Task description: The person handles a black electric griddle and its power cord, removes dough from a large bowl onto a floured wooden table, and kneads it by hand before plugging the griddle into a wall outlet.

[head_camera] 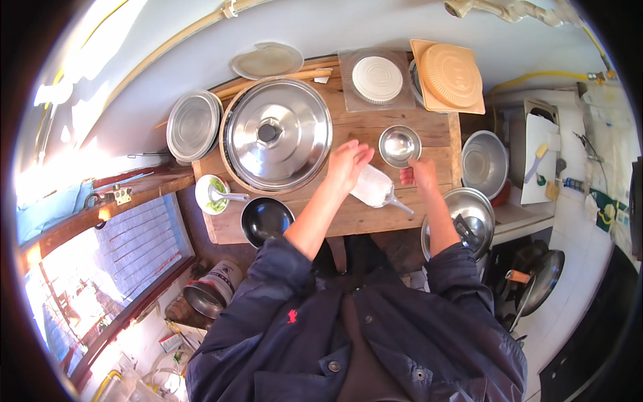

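Note:
My right hand (421,173) pinches the near rim of a small steel bowl (400,145) at the right part of the wooden table (369,220). My left hand (350,161) has its fingers apart and holds nothing visible. It hovers at the upper end of a clear plastic bag of white powder or grains (373,186), whose twisted end points towards me; whether the hand touches the bag I cannot tell. Left of my left hand stands a large pan with a domed steel lid (296,135).
On the left are a black bowl (266,221) and a white bowl (199,193) with green pieces and a spoon. Plastic lids (378,79) and orange trays (450,75) lie at the back. Steel basins (485,163) stand right, beside a counter.

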The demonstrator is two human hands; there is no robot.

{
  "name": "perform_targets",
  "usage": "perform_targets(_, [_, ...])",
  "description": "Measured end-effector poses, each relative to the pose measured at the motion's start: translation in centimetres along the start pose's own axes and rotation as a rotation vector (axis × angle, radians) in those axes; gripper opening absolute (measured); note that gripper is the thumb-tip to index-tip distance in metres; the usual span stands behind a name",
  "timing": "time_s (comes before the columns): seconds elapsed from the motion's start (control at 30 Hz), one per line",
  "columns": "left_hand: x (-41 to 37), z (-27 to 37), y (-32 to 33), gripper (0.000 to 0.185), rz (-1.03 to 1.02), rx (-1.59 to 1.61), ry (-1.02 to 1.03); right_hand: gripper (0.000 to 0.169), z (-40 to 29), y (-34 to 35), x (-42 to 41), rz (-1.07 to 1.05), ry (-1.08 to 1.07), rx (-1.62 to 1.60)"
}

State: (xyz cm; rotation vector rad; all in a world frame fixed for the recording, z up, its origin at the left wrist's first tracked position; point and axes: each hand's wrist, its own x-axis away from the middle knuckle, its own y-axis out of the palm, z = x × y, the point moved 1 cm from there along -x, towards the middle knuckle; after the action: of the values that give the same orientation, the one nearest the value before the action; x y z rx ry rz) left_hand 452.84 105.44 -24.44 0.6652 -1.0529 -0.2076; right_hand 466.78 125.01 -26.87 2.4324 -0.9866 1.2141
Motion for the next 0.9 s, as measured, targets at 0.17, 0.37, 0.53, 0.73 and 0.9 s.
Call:
perform_targets(0.17, [-11.9,1.0,2.0,0.018,0.210,0.260,0.052,0.022,-1.0,-0.3,1.6,0.013,-0.023,0.004])
perform_targets(0.37, [-12.9,2.1,3.7,0.016,0.251,0.238,0.067,0.022,-0.9,-2.2,1.7,0.031,-0.026,-0.009])
perform_targets(0.53, [-8.5,4.7,7.2,0.019,0.032,0.231,0.078,0.022,-2.2,-0.7,1.2,0.009,-0.042,0.040])
perform_targets(0.73, [-7.0,9.6,10.8,0.023,-0.001,0.092,0.116,0.020,-8.7,5.2,0.0,-0.111,-0.179,0.070])
perform_targets(0.9, [-7.0,10.6,11.7,0.026,-0.023,-0.050,0.104,0.019,-12.3,8.5,-3.2,-0.136,-0.208,-0.035])
